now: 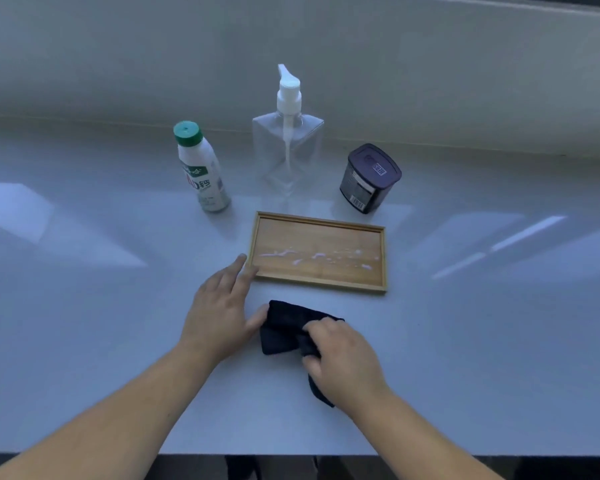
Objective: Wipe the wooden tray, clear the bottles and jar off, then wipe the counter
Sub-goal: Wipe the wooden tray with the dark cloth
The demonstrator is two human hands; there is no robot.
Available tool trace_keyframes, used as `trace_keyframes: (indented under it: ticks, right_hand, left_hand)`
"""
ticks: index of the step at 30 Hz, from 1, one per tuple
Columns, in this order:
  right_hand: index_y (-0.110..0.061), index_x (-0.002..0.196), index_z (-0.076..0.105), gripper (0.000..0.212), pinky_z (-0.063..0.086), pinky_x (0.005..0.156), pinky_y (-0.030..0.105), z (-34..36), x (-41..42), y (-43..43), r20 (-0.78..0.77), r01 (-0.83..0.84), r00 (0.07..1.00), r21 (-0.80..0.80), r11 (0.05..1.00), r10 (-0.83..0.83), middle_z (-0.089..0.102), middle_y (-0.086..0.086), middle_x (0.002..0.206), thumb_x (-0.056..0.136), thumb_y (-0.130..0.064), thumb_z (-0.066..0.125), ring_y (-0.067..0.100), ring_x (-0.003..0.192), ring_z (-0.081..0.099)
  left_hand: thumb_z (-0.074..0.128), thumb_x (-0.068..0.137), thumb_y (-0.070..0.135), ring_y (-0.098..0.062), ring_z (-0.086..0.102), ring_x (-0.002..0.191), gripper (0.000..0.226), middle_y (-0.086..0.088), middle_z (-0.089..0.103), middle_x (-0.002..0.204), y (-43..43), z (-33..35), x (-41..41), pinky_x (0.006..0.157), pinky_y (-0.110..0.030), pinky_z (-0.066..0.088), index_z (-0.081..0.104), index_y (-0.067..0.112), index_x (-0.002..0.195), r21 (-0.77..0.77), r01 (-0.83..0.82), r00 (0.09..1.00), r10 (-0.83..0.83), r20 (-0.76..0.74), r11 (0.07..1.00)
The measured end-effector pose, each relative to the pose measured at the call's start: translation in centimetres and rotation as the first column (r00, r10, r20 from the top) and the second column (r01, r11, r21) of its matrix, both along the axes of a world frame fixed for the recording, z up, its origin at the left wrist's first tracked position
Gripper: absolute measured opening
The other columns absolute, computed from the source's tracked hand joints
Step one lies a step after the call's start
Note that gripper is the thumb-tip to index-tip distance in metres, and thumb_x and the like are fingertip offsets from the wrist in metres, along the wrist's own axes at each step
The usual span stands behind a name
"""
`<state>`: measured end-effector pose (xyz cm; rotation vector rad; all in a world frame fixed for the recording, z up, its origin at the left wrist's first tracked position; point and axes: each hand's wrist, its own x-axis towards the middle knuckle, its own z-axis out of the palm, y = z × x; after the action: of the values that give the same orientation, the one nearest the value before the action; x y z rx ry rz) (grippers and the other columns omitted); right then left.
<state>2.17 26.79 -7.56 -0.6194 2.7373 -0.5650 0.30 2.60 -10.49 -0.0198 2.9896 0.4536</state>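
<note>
A wooden tray [326, 280] lies on the white counter [465, 341], with white smears across its floor. Behind it stand a white bottle with a green cap [201, 168], a clear pump bottle [287, 147] and a dark jar [368, 178], all on the counter. A dark cloth [284, 330] lies just in front of the tray. My right hand [343, 362] grips the cloth's right part. My left hand [222, 306] is flat, fingers apart, fingertips at the tray's near left corner and thumb touching the cloth's left edge.
A pale wall [291, 36] rises directly behind the bottles. The counter's front edge [291, 454] runs along the bottom of the view, dark below it.
</note>
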Motion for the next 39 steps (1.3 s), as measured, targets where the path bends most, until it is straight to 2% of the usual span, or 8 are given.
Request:
trace_keyframes:
  ticks: [5,10,15,18,22,27,34,39]
  right_hand:
    - [-0.034,0.099,0.058,0.019,0.045,0.06,0.028,3.1,-3.5,2.8,0.145,0.513,0.856,-0.355,0.782,-0.496,0.062,-0.013,0.083,0.08,-0.031,0.054,0.009,0.075,0.057]
    - [-0.032,0.094,0.054,0.012,0.042,0.062,0.035,4.6,-8.8,5.6,0.0,0.58,0.757,-0.461,0.671,-0.654,0.058,-0.009,0.088,0.082,-0.033,0.052,0.013,0.078,0.056]
    - [-0.018,0.135,0.062,0.047,0.049,0.094,0.041,1.0,-13.3,5.1,-0.095,0.459,0.876,-0.14,0.877,-0.473,0.063,0.003,0.136,0.088,-0.014,0.055,0.027,0.119,0.055]
    - [-0.005,0.133,0.066,0.04,0.048,0.1,0.047,-1.7,-13.0,3.8,-0.179,0.34,0.93,0.098,0.935,-0.32,0.06,0.023,0.141,0.093,-0.008,0.059,0.041,0.114,0.056]
    - [-0.004,0.128,0.07,0.038,0.052,0.095,0.047,-2.8,-12.8,3.3,-0.224,0.404,0.896,0.059,0.913,-0.383,0.062,0.023,0.138,0.091,-0.007,0.064,0.042,0.11,0.057]
    - [-0.007,0.127,0.07,0.038,0.05,0.088,0.041,-2.4,-13.8,-0.3,-0.087,0.459,0.883,-0.042,0.887,-0.461,0.059,0.013,0.128,0.089,-0.011,0.068,0.033,0.112,0.055]
    - [-0.007,0.102,0.07,0.023,0.05,0.075,0.037,-2.0,-15.9,-10.3,-0.021,0.171,0.984,-0.162,0.972,-0.176,0.054,0.01,0.114,0.08,-0.011,0.068,0.03,0.09,0.057]
    - [-0.009,0.102,0.063,0.024,0.051,0.069,0.042,-2.4,-15.3,-10.9,-0.008,-0.015,1.0,-0.134,0.991,0.014,0.052,0.008,0.11,0.078,-0.007,0.067,0.028,0.09,0.051]
  left_hand:
    - [0.041,0.089,0.063,-0.033,0.043,0.14,0.078,-0.006,0.036,0.163,0.3,-1.1,-1.0,0.117,-0.05,0.033,0.044,0.017,0.152,-0.015,-0.023,1.0,0.022,-0.014,1.0]
    - [0.045,0.09,0.061,-0.034,0.041,0.142,0.084,-0.008,0.036,0.163,0.8,-2.4,-2.1,0.119,-0.055,0.029,0.039,0.008,0.155,0.0,-0.031,0.998,0.031,-0.064,1.0]
    - [0.042,0.091,0.062,-0.029,0.034,0.148,0.086,-0.004,0.031,0.166,0.7,-3.3,-2.4,0.123,-0.052,0.022,0.034,0.009,0.157,-0.022,-0.015,0.997,0.013,-0.079,1.0]
    - [0.045,0.089,0.063,-0.026,0.035,0.149,0.088,-0.004,0.032,0.165,0.7,-3.4,-2.3,0.123,-0.053,0.022,0.036,0.008,0.157,0.01,-0.02,0.995,0.021,-0.097,1.0]
    - [0.049,0.086,0.061,-0.022,0.036,0.149,0.087,-0.002,0.034,0.164,0.5,-3.4,-2.4,0.123,-0.053,0.024,0.04,0.009,0.155,0.063,-0.025,0.992,0.033,-0.119,0.998]
    - [0.056,0.084,0.059,-0.02,0.036,0.149,0.077,0.001,0.037,0.163,0.2,-3.7,-2.3,0.123,-0.05,0.022,0.051,0.011,0.144,0.151,-0.042,0.993,0.058,-0.102,0.988]
    - [0.042,0.102,0.038,-0.014,0.038,0.147,0.05,0.002,0.042,0.159,0.1,-4.0,-2.8,0.125,-0.043,0.019,0.056,0.01,0.14,0.19,-0.084,0.99,0.104,-0.1,0.978]
    - [0.038,0.101,0.039,-0.025,0.05,0.138,0.048,-0.01,0.063,0.138,-0.2,-4.3,-2.7,0.123,-0.043,0.023,0.067,0.005,0.117,0.156,-0.143,0.983,0.159,-0.095,0.977]
